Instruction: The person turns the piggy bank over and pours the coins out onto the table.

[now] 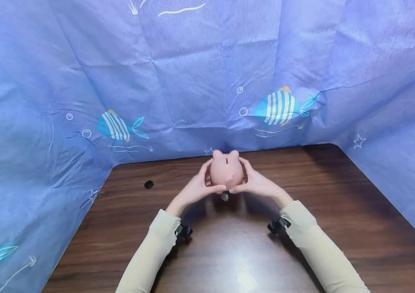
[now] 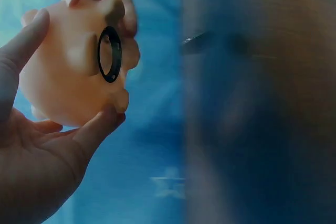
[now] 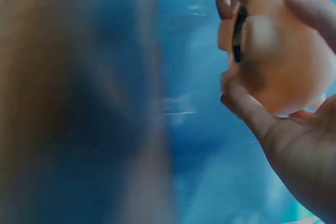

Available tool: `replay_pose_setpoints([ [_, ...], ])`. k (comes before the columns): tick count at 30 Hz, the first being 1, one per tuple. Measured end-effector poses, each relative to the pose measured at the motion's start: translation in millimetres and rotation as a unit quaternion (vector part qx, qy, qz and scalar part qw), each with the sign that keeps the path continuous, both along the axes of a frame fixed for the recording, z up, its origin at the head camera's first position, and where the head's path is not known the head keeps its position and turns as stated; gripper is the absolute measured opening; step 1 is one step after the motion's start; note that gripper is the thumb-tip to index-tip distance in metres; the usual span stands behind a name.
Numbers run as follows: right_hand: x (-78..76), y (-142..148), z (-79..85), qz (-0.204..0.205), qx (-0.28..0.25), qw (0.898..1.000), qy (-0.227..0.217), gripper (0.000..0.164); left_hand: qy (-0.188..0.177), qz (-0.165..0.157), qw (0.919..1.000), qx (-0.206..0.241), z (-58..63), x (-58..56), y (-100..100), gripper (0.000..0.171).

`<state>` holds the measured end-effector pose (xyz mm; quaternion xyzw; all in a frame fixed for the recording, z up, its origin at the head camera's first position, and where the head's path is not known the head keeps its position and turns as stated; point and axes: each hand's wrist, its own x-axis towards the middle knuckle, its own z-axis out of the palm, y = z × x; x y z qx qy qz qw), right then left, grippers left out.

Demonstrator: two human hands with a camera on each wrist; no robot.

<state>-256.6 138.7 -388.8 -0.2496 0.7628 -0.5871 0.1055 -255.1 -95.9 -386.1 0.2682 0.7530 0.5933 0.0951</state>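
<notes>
A pink piggy bank [image 1: 226, 170] is held between both hands above the back of the table. Its coin slot and ears show in the head view. In the left wrist view its underside bears a hole edged by a black ring [image 2: 109, 54]. My left hand [image 1: 204, 183] grips its left side, thumb toward me. On the opposite side my right hand [image 1: 254, 182] grips it, the thumb nearly meeting the left one. A small silvery disc [image 1: 225, 197], apparently a coin, shows just below the bank; whether it touches the table I cannot tell.
A small black round plug [image 1: 148, 184] lies on the dark wooden table [image 1: 119, 240], left of the hands. Blue cloth [image 1: 192, 89] printed with fish hangs behind and at both sides of the table. Each wrist wears a black camera [image 1: 183, 232].
</notes>
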Motion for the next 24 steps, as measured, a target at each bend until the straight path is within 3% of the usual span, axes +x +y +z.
replay_pose_setpoints([
  [3,-6.8,0,-22.7,0.005,-0.002,0.999,-0.04,0.108,-0.056,-0.007,0.9984,-0.007,-16.3,-2.2,1,0.092],
  [8,-22.2,0,-44.6,-0.001,-0.002,1.0,-0.025,0.11,-0.063,0.004,0.998,-0.005,-23.5,-5.9,0,0.089],
  [13,-29.3,1,-44.5,-0.006,0.006,1.0,-0.023,0.111,-0.072,0.001,0.9973,-0.011,-21.0,-11.1,-1,0.09],
  [17,-24.7,1,-32.7,-0.011,0.012,0.999,-0.031,0.108,-0.068,0.004,0.9974,-0.026,-17.1,-11.9,0,0.089],
  [19,-16.9,0,-21.3,-0.015,0.015,1.0,-0.013,0.107,-0.048,0.011,0.9986,-0.021,-10.2,-7.5,3,0.089],
  [21,-7.0,0,-7.5,-0.013,0.01,0.999,0.038,0.107,-0.001,0.019,0.9998,0.0,0.9,0.7,5,0.092],
  [23,1.0,1,6.1,-0.012,-0.013,0.992,0.122,0.109,0.083,0.025,0.9959,0.025,18.1,12.7,8,0.096],
  [24,4.4,1,12.6,-0.015,-0.024,0.984,0.175,0.111,0.135,0.025,0.99,0.034,27.3,19.0,9,0.099],
])
